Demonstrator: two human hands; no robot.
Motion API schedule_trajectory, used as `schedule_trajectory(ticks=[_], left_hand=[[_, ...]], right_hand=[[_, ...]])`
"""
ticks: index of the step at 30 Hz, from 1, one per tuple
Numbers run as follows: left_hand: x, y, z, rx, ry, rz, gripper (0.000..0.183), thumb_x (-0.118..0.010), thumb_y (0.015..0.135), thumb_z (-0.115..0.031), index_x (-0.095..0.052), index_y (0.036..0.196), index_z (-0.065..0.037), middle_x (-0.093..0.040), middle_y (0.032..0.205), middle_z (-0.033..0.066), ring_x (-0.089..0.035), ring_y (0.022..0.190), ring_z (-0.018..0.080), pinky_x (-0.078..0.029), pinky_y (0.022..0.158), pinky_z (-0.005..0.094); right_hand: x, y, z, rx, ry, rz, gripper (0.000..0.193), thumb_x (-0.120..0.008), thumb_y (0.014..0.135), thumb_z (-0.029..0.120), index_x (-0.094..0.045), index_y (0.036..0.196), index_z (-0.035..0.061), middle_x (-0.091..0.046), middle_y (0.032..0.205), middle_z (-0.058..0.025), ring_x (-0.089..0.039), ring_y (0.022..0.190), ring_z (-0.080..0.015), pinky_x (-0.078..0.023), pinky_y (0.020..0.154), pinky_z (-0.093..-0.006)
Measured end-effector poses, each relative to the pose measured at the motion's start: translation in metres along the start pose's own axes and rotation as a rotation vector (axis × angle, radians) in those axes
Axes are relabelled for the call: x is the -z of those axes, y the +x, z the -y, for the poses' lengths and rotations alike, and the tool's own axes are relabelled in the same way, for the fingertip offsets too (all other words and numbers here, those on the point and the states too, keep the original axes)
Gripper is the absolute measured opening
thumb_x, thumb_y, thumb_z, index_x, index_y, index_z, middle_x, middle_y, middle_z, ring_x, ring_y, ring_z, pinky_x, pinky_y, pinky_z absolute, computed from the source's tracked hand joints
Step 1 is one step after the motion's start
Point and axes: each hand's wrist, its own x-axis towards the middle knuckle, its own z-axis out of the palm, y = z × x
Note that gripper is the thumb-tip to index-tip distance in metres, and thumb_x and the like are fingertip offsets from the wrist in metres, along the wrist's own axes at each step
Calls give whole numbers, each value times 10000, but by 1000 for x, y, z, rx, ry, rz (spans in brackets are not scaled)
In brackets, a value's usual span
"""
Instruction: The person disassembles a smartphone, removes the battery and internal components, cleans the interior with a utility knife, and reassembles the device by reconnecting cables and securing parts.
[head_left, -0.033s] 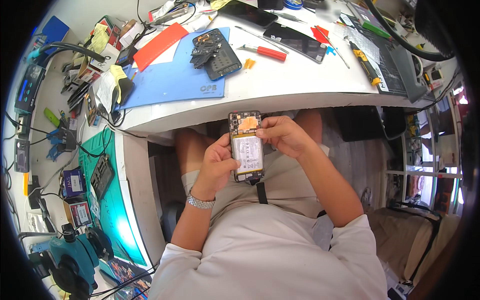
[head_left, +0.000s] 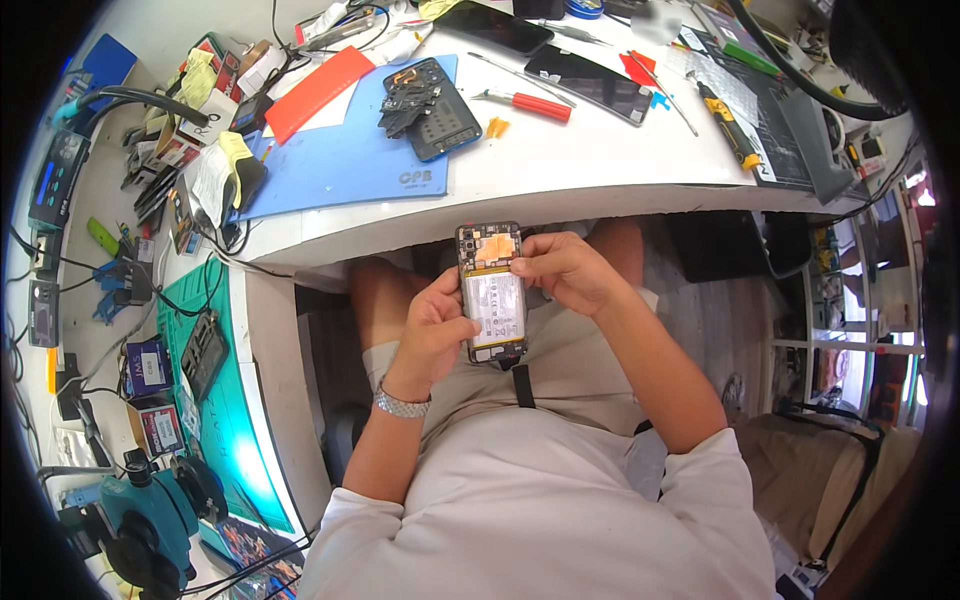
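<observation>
An opened smartphone [head_left: 497,300] is held upright over my lap, just off the bench's front edge. Its inside faces me: a silver-white battery fills the lower half, and a copper-coloured patch lies on the circuit board above it. My left hand [head_left: 437,315] grips its left side, with the thumb over the battery's lower left. On the upper right side, my right hand [head_left: 570,268] pinches the edge, its thumb near the seam between board and battery. The fingers behind the phone are hidden.
On the bench, a blue mat [head_left: 340,165] bears a phone back cover [head_left: 445,125] with black parts on it. Beyond lie a red-handled knife [head_left: 540,106], dark screens [head_left: 592,84] and a yellow-black screwdriver [head_left: 730,128]. At left are a green mat [head_left: 225,400] and a teal microscope [head_left: 150,515].
</observation>
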Motion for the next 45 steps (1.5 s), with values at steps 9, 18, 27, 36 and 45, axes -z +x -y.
schedule_trajectory(ticks=[9,18,27,36,45], left_hand=[[10,9,21,-88,145,-112,330,-571,1116,-124,-612,1406,28,-730,1272,83,-689,1117,103,-553,978,276],[0,11,12,-130,95,-162,278,-546,1096,-61,-621,1350,23,-732,1265,101,-717,1099,127,-580,966,302],[-4,7,17,-173,164,-158,294,-537,1123,-73,-587,1395,29,-715,1285,90,-683,1128,101,-557,983,282],[-8,11,20,-118,175,-149,333,-566,1099,-73,-584,1413,38,-722,1293,100,-699,1138,123,-559,998,292],[-11,13,23,-73,103,-162,335,-556,1100,-56,-573,1422,37,-708,1328,97,-691,1177,132,-554,1023,307]], right_hand=[[3,8,-5,7,-76,-7,114,-834,906,68,-754,945,-3,-749,926,-74,-677,850,-143,-521,812,-273],[3,6,-3,70,-105,64,163,-852,920,111,-777,1016,2,-760,952,-49,-671,864,-121,-526,827,-286],[-4,5,-3,121,-215,-3,148,-860,900,131,-770,930,16,-734,855,-32,-643,783,-100,-515,778,-261],[-5,5,-4,118,-371,-155,169,-796,889,154,-715,787,46,-674,758,-14,-562,732,-87,-394,698,-257],[-14,4,-8,108,-414,-276,193,-762,874,150,-661,748,44,-621,731,-3,-510,707,-87,-386,642,-279]])
